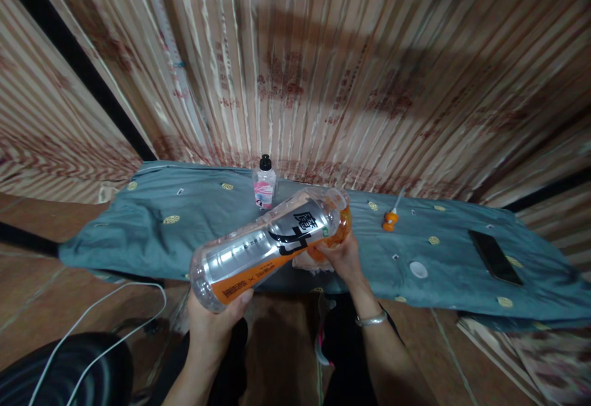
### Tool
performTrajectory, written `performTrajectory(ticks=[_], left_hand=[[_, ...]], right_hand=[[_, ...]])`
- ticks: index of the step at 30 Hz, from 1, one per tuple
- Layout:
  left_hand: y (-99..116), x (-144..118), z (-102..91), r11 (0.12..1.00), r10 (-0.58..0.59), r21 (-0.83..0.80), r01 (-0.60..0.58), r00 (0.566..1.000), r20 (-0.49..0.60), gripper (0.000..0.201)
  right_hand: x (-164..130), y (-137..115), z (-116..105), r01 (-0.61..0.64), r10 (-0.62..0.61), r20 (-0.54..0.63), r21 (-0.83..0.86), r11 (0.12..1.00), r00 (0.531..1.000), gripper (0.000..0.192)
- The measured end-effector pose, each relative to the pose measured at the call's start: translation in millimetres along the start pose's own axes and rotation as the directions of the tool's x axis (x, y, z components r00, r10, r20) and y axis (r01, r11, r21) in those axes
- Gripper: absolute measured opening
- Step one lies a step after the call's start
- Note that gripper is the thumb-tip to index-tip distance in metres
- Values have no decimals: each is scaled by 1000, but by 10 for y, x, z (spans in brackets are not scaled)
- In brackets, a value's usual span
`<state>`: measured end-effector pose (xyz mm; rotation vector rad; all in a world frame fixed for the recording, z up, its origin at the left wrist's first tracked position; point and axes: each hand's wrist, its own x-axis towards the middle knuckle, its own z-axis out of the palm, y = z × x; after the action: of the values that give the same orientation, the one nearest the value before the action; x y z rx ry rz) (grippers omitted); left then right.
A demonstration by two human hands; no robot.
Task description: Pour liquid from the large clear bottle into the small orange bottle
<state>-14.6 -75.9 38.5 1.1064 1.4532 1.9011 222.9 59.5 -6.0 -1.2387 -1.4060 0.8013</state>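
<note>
My left hand [210, 326] is closed around the base of a large clear plastic bottle [265, 243] with a silver and orange label. The bottle is tilted, its uncapped neck pointing right. My right hand [347, 261] grips a see-through orange bottle [344, 224], right at the big bottle's mouth. Whether the two openings touch is hidden. Below the bottles, a pale cloth or tissue [307, 264] shows in part. An orange pump top [390, 219] with a thin tube lies to the right, and nearer me rests a small white disc, perhaps a cap [418, 269].
A small clear bottle with a black cap [265, 187] stands at the back of the teal-covered table [198, 190]. A black phone [495, 257] lies at the right. Striped curtain [295, 73] hangs behind. White cable [99, 298] loops over a black round seat [69, 369] at lower left.
</note>
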Motion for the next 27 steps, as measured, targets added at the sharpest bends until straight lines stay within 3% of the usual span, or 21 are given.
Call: performTrajectory(ticks=[15,27], left_hand=[[-107,-2,-81,993,10,118,-9,1000,-8,95],[9,22,-45,990,66,121,-68,998,14,81]], right_hand=[[-5,2,5,28,-28,-14,8,1000,1000,69],[3,-68,3,-28,28,-12,-10,1000,1000,68]])
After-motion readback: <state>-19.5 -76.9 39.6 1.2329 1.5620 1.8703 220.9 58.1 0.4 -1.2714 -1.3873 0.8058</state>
